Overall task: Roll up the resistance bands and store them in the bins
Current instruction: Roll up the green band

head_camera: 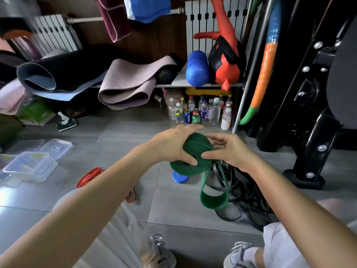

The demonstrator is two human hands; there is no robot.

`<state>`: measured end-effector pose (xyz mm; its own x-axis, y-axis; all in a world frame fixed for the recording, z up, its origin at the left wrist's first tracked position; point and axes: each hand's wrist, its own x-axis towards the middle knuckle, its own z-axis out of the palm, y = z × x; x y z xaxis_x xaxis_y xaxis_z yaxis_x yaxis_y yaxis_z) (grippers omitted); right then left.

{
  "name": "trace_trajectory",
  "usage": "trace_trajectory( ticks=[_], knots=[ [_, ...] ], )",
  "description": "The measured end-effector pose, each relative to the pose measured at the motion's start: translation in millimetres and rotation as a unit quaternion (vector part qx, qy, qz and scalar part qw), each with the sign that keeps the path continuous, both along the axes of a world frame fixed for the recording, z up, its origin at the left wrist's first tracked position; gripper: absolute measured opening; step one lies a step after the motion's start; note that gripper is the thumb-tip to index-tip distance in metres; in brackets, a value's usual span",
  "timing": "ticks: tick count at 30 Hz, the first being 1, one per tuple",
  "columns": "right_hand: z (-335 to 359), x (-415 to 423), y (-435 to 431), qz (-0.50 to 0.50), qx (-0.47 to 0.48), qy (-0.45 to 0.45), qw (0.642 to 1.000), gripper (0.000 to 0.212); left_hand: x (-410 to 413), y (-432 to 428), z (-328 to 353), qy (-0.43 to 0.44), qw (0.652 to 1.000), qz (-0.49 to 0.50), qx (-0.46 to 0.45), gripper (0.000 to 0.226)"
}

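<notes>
Left arm: bare, stretched from the lower left toward mid-frame, wrist bent so the palm lies over the coil's upper left side
Left hand (172,146): wrapped over the green band (195,145), fingers reaching across its far edge, thumb pressed beside the hole at the coil's middle
Right arm: bare, coming in from the lower right, forearm angled up and left
Right hand (229,149): thumb laid flat on the near face of the coil, tip almost meeting the left thumb; fingers curled round the far side, partly hidden
Grip, both hands: closed on the coil, pinching it between thumb and fingers, nothing else held
Green band: mostly wound into a flat spiral, held in the air above the floor between the two hands; unrolled tail (212,200) hanging below as a loose loop, blurred
Blue band (180,177): rolled, lying on the tiles just under the green coil
Red band (87,177): loose on the floor to the left, partly hidden behind the left forearm
Black bands (249,192): tangled heap on the floor under the right wrist, behind the hanging green loop
Bins (29,167): clear plastic, on the floor at far left, well apart from the hands; clear lid (56,147) lying just beyond them
Floor (135,132): grey tiles
Background: bottles and cans (201,111) clustered under a shelf (193,85); rolled mats (123,84) and a blue foam roller (197,68) on it
Feet: pale trainers (160,252) at the bottom edge
</notes>
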<state>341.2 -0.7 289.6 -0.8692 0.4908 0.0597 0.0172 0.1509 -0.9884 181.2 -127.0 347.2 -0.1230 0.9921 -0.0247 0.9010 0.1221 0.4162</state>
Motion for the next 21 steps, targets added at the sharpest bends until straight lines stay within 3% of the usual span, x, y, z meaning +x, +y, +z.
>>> trace_trajectory(
  ticks=[4, 9, 15, 21],
  knots=[
    [4.5, -6.7, -2.7, -0.014, 0.015, -0.013, 1.0, 0.061, -5.4, 2.1, 3.3, -0.003, 1.0, -0.002, 0.008, 0.072],
    [-6.3, -6.9, -9.8, -0.055, -0.006, 0.012, 0.998, 0.062, -13.5, -8.3, -4.5, -0.143, 0.986, 0.065, 0.06, 0.054],
    [-24.6, -4.6, -24.2, -0.09, -0.038, 0.031, 0.995, 0.031, -21.9, -28.0, -7.6, -0.376, 0.899, 0.173, 0.142, 0.053],
    [-8.9, -13.2, -31.7, -0.114, -0.056, 0.063, 0.99, 0.038, -16.2, -40.2, -6.7, -0.517, 0.817, 0.186, 0.177, 0.056]
  ],
)
